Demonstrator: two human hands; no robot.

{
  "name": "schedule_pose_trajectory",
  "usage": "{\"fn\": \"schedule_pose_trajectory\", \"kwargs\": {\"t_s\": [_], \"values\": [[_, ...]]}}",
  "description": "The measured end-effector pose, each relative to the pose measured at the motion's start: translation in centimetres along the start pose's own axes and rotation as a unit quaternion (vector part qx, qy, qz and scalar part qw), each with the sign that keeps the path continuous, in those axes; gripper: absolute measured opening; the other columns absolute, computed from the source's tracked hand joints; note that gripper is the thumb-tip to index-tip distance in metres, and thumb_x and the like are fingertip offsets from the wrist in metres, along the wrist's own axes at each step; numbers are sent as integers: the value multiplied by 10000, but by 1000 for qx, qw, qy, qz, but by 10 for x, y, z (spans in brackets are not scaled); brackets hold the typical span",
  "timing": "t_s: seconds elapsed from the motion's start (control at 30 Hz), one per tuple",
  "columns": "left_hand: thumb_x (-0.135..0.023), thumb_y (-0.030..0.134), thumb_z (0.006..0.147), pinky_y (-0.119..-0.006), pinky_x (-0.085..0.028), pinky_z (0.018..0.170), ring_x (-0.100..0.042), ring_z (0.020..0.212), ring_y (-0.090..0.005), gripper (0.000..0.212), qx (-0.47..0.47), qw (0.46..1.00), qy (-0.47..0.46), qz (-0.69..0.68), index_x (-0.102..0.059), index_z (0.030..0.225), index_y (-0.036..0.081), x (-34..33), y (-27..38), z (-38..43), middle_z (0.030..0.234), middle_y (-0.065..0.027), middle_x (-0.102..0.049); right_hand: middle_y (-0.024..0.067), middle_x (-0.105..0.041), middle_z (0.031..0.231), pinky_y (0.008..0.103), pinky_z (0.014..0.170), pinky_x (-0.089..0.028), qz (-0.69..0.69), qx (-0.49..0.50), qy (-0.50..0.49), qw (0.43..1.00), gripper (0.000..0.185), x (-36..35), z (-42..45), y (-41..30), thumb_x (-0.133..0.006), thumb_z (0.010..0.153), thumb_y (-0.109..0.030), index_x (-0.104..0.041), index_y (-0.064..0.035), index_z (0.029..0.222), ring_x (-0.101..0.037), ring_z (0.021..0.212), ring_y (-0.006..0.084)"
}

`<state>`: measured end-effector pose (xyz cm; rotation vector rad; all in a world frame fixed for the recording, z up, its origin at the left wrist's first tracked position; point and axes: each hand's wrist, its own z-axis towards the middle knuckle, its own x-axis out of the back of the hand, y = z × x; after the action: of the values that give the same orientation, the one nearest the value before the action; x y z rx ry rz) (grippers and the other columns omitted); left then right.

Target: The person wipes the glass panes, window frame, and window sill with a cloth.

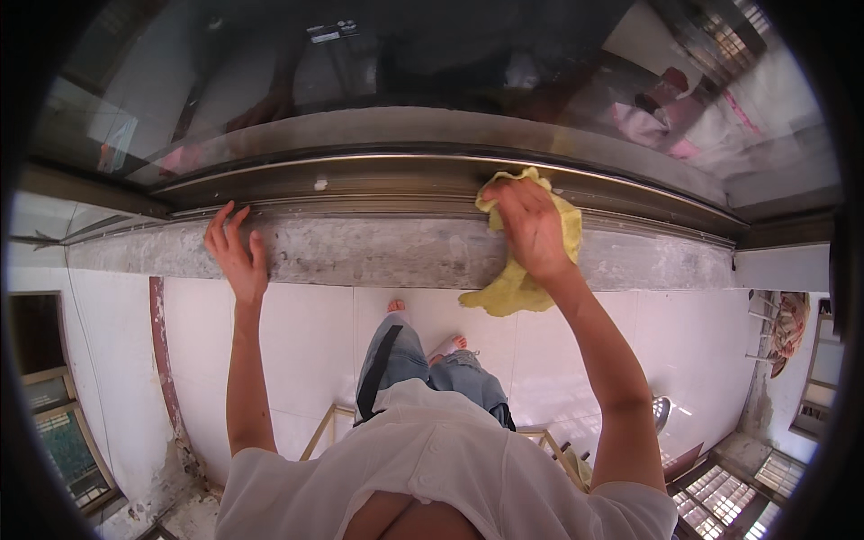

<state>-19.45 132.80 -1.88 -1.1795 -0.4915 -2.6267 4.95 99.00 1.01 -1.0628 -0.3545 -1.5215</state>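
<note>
My right hand [530, 226] grips a yellow cloth [520, 290] against the lower metal frame of a glass window. Part of the cloth is bunched under my fingers, and the rest hangs over the edge of the sill. My left hand [236, 250] rests at the left on the worn concrete sill [378, 250], fingers apart and holding nothing. Between my hands runs the grooved metal window track [391, 185], with a small white spot on it. Beyond the track stands the dark, reflective glass pane [432, 74].
Pale floor tiles [304, 337] lie below the sill, around my feet. A wooden-looking frame [324, 432] is behind me. At the far right, a patterned cloth [788, 324] lies over a piece of furniture. Window frames border the glass on both sides.
</note>
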Motion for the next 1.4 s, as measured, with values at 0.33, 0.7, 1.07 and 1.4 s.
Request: {"fn": "schedule_pose_trajectory", "kwargs": {"t_s": [0.33,0.7,1.07,1.4], "values": [[-387,326,982,-432,-263,1033,-384,1213,-304,406,5,1000,20,20,-573,1166,15,-2,1,-3,1303,-115,-504,84,-617,871,371,742,-471,-40,-54,7,998,306,52,-38,50,-573,660,44,-594,-66,945,-583,811,287],[-392,303,999,-445,-242,1040,-407,1230,-283,365,-44,994,89,-50,-563,1178,34,-17,111,21,1299,-114,-529,87,-617,913,379,784,-472,-131,-102,26,986,230,147,-106,131,-637,728,4,-601,-62,946,-591,853,290],[-498,174,899,-436,-269,1026,-402,1211,-309,245,-83,978,71,-177,-604,1064,28,-70,362,40,1269,-111,-540,95,-611,892,390,782,-464,-121,-113,50,985,175,248,-188,247,-601,767,3,-605,-63,929,-578,869,308],[-579,91,867,-441,-391,987,-518,1145,-295,332,-88,825,-284,-480,-554,1196,55,-97,619,38,1218,-115,-572,-6,-602,878,222,743,-413,371,-327,182,850,101,329,-254,300,-557,940,-53,-578,-56,1039,-524,780,94]]}}
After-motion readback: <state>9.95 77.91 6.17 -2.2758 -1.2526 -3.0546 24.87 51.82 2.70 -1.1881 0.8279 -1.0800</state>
